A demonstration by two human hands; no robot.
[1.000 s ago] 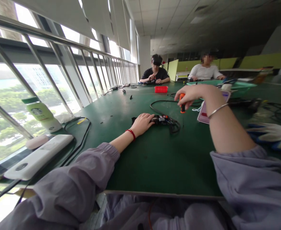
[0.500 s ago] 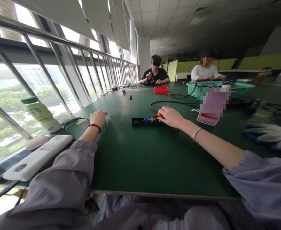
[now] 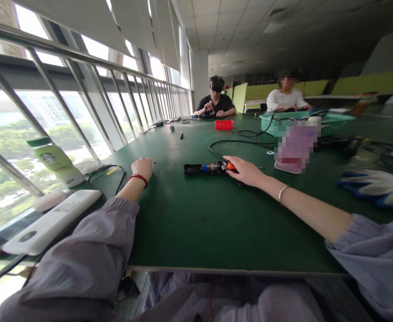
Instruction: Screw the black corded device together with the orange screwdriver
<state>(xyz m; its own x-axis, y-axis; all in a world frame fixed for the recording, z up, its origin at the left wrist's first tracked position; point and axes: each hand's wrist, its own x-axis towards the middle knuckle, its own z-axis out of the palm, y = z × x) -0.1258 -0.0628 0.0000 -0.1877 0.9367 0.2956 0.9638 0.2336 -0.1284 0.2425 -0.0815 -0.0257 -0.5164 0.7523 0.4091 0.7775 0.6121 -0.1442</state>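
Note:
My right hand (image 3: pixel 246 171) rests low on the green table (image 3: pixel 216 223), fingers curled over the orange handle of a small screwdriver (image 3: pixel 230 166). The handle lies at the right end of a black tube-shaped device (image 3: pixel 203 169) with a blue ring, which lies flat on the table. A black cable (image 3: pixel 231 142) loops behind the device. My left hand (image 3: pixel 142 168), with a red band at the wrist, sits curled on the table to the left of the device, apart from it. Its fingers are turned away from me, so anything in them is hidden.
A green-and-white bottle (image 3: pixel 57 163), a pink pebble-shaped item (image 3: pixel 50 200) and a white flat unit (image 3: pixel 50 222) lie at the left edge by the window rail. A pink phone (image 3: pixel 295 150), work gloves (image 3: pixel 377 188), a red box (image 3: pixel 223 124) and a green basket (image 3: pixel 300 120) lie beyond. Two people work at the far end.
My left hand left the device and moved left, curling up. My right hand came down from mid-air with the orange screwdriver and now rests by the device's right end.

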